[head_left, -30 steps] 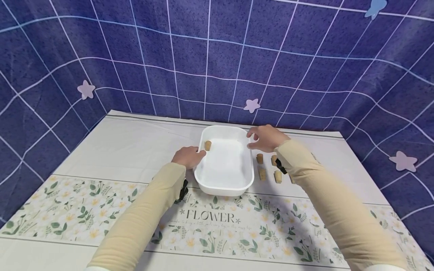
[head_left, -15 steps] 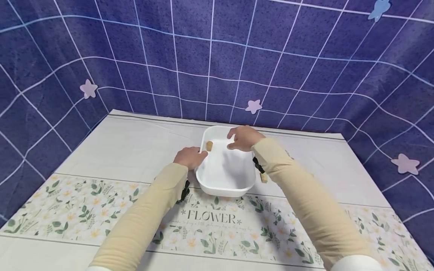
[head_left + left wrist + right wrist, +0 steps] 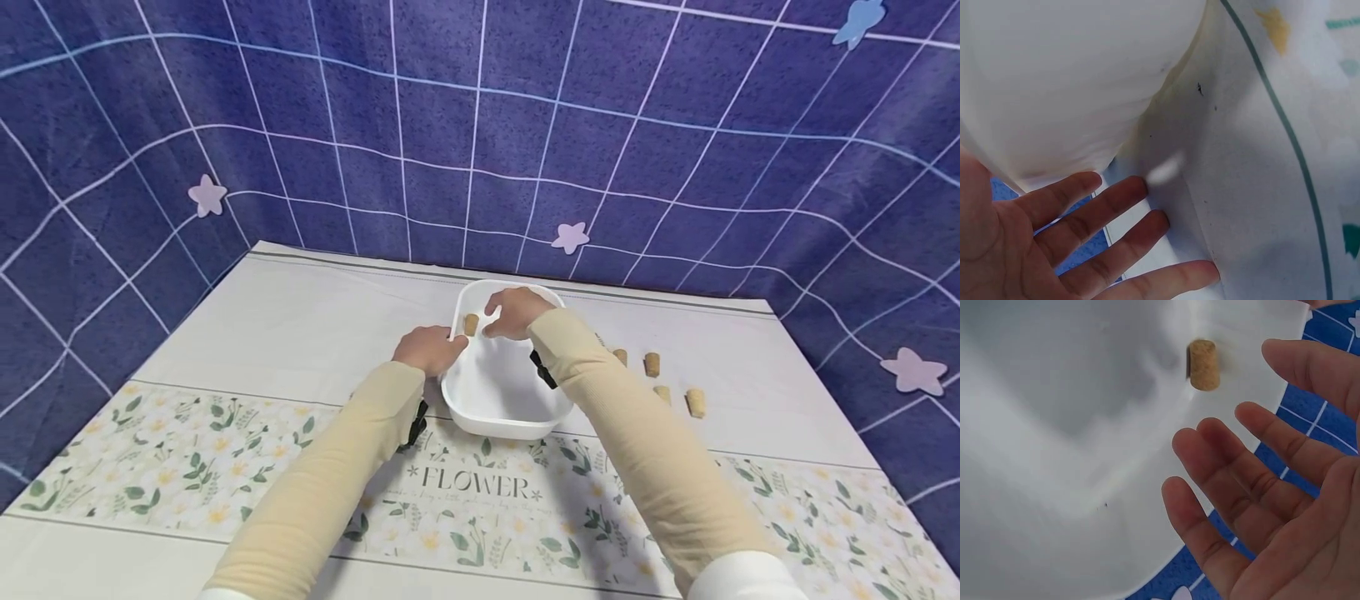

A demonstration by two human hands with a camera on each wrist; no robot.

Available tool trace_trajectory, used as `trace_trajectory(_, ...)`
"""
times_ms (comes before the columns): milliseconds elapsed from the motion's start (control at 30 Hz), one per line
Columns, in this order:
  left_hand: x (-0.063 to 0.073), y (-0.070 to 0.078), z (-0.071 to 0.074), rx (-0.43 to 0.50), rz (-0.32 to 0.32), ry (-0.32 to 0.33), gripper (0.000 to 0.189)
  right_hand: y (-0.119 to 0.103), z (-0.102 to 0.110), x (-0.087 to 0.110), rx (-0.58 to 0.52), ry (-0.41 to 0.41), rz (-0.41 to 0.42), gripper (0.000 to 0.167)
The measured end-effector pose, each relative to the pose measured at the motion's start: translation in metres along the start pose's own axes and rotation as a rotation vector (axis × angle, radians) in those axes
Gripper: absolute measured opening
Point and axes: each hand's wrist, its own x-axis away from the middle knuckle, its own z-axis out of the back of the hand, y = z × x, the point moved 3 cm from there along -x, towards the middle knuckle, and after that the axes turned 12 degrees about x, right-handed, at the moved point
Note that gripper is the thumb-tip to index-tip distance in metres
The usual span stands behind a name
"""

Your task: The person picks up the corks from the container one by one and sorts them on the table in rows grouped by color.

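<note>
A white basin (image 3: pixel 506 427) with rounded corners stands on the table, a single cork (image 3: pixel 471 324) inside it by the left wall. At the basin's left side, my left hand (image 3: pixel 429 350) holds the rim, thumb over the edge and the other fingers outside. The left wrist view shows those fingers (image 3: pixel 1100 203) spread along the outer wall, the thumb hidden. Over the basin, my right hand (image 3: pixel 516 313) reaches toward the cork with thumb and fingers apart. In the right wrist view a gap separates its fingertips from the cork (image 3: pixel 1204 365), and nothing is between them.
Several more corks (image 3: pixel 652 364) stand on the table right of the basin, some partly behind the right forearm. A printed floral band (image 3: pixel 480 500) crosses the tablecloth in front. Behind the table hangs a blue gridded curtain (image 3: pixel 420 150) with stars.
My right hand has moved left, from the basin's right rim to over its inside near the cork. My left hand stays at the left rim.
</note>
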Motion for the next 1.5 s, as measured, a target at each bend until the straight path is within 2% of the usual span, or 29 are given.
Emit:
trace_trajectory(300, -0.001, -0.001, 0.000, -0.027, -0.010, 0.004, 0.046, -0.008, -0.010, -0.008, -0.028, -0.027, -0.032, 0.050)
trace_trajectory(533, -0.003, -0.002, 0.000, -0.046, -0.015, 0.004, 0.048, -0.015, -0.021, -0.023, -0.037, -0.029, -0.042, 0.062)
trace_trajectory(833, -0.005, -0.004, 0.000, -0.039, -0.016, 0.004, 0.048, -0.021, -0.034, -0.043, -0.042, -0.037, -0.158, 0.073)
trace_trajectory(900, -0.004, -0.003, 0.000, -0.043, -0.020, 0.001, 0.049, -0.021, -0.037, -0.045, -0.025, -0.020, -0.169, 0.069)
trace_trajectory(1133, -0.003, -0.001, 0.000, -0.061, -0.027, -0.001, 0.050, -0.022, -0.039, -0.043, 0.013, 0.052, -0.142, 0.030)
trace_trajectory(1300, -0.004, 0.000, -0.001, -0.062, -0.027, 0.002, 0.048, -0.021, -0.042, -0.043, 0.047, 0.083, -0.152, 0.029)
trace_trajectory(1500, -0.006, -0.003, -0.002, -0.040, -0.012, 0.006, 0.048, -0.024, -0.042, -0.040, 0.060, 0.068, -0.140, 0.025)
